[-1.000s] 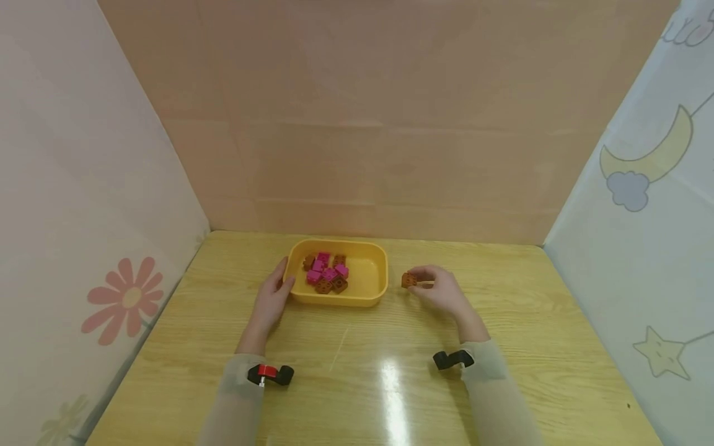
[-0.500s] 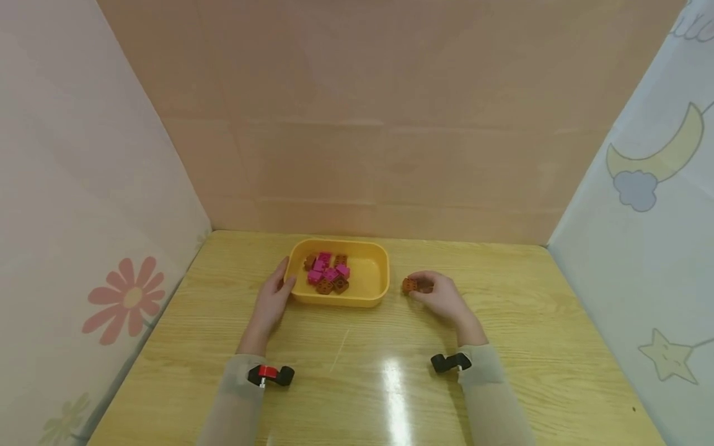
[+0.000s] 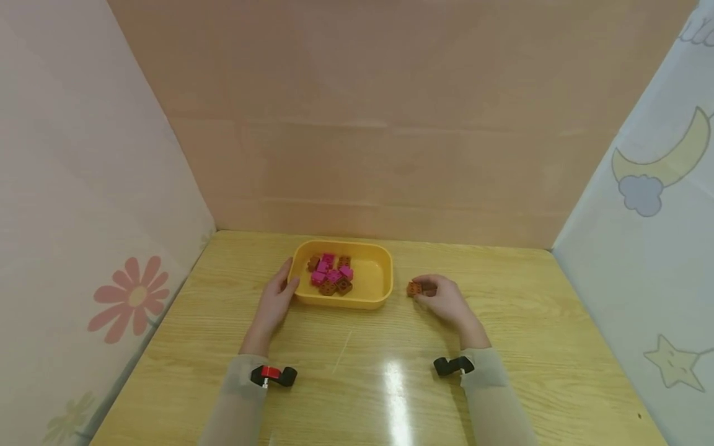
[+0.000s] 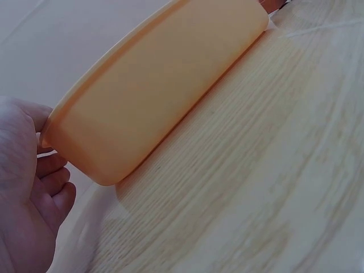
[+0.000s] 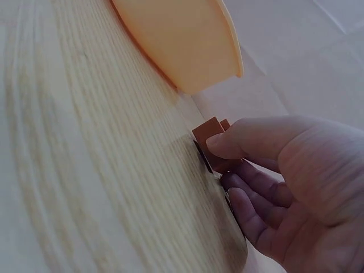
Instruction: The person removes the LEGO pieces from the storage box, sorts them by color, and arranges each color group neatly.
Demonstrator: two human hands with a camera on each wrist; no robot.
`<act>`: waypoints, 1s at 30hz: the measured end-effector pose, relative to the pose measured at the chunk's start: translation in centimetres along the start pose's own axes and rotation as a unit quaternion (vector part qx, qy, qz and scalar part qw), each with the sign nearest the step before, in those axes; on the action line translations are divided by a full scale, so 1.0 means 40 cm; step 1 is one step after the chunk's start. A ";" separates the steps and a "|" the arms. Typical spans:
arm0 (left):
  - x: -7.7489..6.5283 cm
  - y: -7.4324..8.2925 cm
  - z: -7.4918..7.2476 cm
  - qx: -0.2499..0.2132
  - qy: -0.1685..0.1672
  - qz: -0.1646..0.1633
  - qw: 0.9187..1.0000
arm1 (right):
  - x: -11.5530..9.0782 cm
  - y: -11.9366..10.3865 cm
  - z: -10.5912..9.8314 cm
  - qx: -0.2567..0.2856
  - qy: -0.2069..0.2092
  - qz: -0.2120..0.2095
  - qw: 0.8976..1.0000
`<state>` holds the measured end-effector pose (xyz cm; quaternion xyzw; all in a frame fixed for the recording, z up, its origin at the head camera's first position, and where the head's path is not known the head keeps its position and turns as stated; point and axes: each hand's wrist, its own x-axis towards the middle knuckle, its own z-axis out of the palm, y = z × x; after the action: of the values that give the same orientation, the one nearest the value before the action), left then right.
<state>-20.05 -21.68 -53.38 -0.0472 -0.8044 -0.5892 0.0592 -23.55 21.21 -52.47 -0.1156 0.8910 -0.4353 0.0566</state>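
Observation:
A yellow plastic tray stands on the table, with pink and brown toy bricks heaped in its left half. My left hand grips its left end, thumb over the rim; the left wrist view has the hand at the tray's corner. To the right of the tray, my right hand pinches an orange-brown toy brick between thumb and fingers. Up close in the right wrist view, that brick is right at the tabletop, the other fingers curled beneath the palm.
The wooden table ends at a tan backdrop behind the tray. Patterned white panels rise on both sides, with a flower on the left and a moon on the right. Black wrist straps sit on both sleeves.
My right hand has lowered the brick toward the tabletop, beside the tray. My left hand has kept its grip on the tray. The whole head view has shifted slightly.

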 end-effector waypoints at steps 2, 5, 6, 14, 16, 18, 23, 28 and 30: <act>0.000 0.001 0.001 0.000 -0.001 -0.002 1.000 | -0.001 0.002 0.001 -0.002 0.001 0.000 1.000; 0.000 0.000 0.001 0.003 -0.001 -0.008 1.000 | -0.002 0.003 0.001 0.000 0.002 -0.001 1.000; 0.000 -0.001 0.001 0.005 -0.001 -0.010 1.000 | -0.002 0.003 0.001 0.000 0.003 -0.002 1.000; 0.003 -0.003 0.000 -0.002 0.001 -0.002 1.000 | 0.001 0.005 0.002 -0.001 0.003 -0.001 1.000; 0.002 -0.002 0.000 -0.005 -0.001 0.000 1.000 | 0.001 0.006 0.002 -0.001 0.004 0.000 1.000; 0.002 -0.001 0.000 -0.003 -0.002 0.001 1.000 | 0.000 0.006 0.002 -0.001 0.003 0.003 1.000; -0.001 0.000 -0.002 0.004 -0.004 0.005 1.000 | 0.000 0.009 0.003 -0.001 0.000 0.001 1.000; -0.002 -0.003 -0.003 0.006 -0.006 0.005 1.000 | 0.001 0.012 0.004 0.003 -0.005 0.000 1.000; -0.001 -0.004 -0.003 0.007 -0.007 0.004 1.000 | 0.001 0.012 0.004 0.006 -0.005 0.005 1.000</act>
<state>-20.01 -21.85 -53.48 -0.0541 -0.8086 -0.5832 0.0560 -23.62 21.38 -52.94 -0.1137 0.8888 -0.4393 0.0641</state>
